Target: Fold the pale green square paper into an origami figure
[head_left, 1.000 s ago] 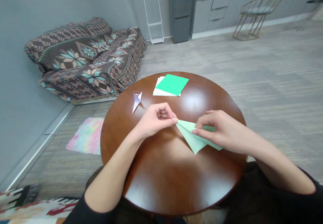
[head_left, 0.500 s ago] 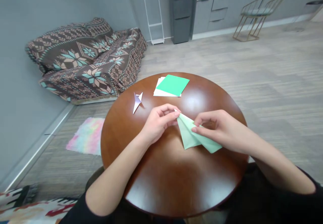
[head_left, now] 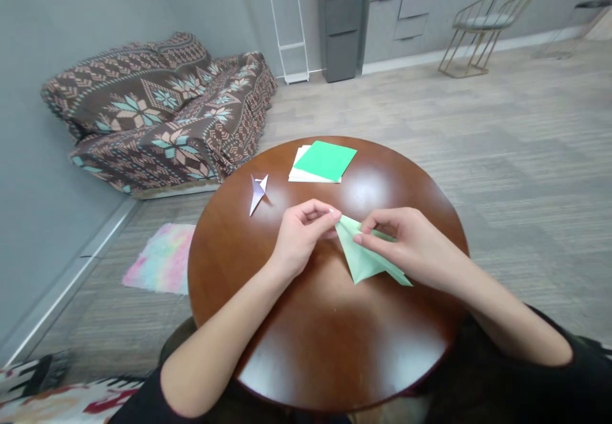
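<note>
far left, a patterned blanket covered a low couch against the wall, and a pastel rug lay on the floor beside the round wooden table. on the table's left part sat a small folded lilac paper figure, well apart from the hands. just right of it, near the far edge, lay a stack of square sheets with a bright green one on top.

at the table's middle, the left hand had its fingers curled in, thumb and forefinger pinched on the pointed tip of the pale green folded paper. the paper lay low over the tabletop between both hands, its folded flaps fanning toward the person. the right hand covered its right part, fingertips pressed down on a flap and pinching its edge.

the paper looked very light, thin and limp, stiff only along its creases; it would likely tear or crumple if squeezed, and slide easily on the glossy wood. the firm point and the creased edges seemed the best places to take hold.

far right, a wire-frame chair stood by grey cabinets.
</note>
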{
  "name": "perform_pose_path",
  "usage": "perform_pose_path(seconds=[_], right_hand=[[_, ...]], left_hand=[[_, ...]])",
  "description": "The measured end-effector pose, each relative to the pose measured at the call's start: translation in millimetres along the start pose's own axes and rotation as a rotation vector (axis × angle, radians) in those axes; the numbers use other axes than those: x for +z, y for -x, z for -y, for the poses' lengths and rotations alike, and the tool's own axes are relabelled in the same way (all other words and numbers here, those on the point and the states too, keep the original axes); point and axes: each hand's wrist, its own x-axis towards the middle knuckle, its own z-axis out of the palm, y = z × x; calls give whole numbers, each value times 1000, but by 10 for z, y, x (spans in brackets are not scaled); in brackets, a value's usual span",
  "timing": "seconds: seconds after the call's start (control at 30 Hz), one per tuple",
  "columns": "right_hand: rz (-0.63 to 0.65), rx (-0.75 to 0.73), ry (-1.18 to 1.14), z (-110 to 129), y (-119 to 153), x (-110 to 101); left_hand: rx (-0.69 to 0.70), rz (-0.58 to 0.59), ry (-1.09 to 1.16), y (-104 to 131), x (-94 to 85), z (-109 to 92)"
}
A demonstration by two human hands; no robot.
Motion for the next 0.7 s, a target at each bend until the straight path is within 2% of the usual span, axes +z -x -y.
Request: perform_pose_path(seconds=[0.1, 0.3, 0.5, 0.7], right_hand=[[-28, 1, -37, -15, -21, 36], [-32, -1, -120, -31, -31, 53], [-6, 61, -251, -19, -23, 46], [-8, 105, -276, -42, -30, 39]], left_hand=[[12, 0, -2, 9, 14, 22], [-108, 136, 50, 36, 40, -2], [-113, 83, 41, 28, 18, 15], [-96, 7, 46, 6, 10, 47]])
